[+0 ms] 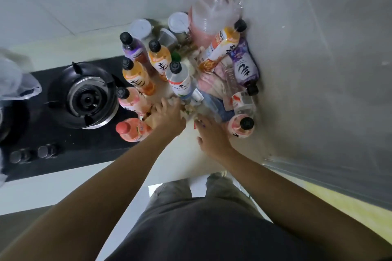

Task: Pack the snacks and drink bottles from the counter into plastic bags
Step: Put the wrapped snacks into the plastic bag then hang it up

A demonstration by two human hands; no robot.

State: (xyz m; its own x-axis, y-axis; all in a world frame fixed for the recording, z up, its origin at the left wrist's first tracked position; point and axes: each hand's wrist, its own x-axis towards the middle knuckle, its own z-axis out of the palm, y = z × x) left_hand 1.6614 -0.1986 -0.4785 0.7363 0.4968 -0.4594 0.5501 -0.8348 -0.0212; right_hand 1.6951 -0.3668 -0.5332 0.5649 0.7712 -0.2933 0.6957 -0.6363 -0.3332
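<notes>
Both hands reach over the pale counter [186, 154] beside the gas burner [84, 95]. The left hand [167, 116] lies on small snacks [188, 108] right of the burner; whether its fingers hold any I cannot tell. The right hand [210, 135] hovers further right, fingers loosely spread, holding nothing. Drink bottles [135, 76] stand just right of the burner, and more lie against the wall. A plastic bag [14, 78] sits left of the burner.
</notes>
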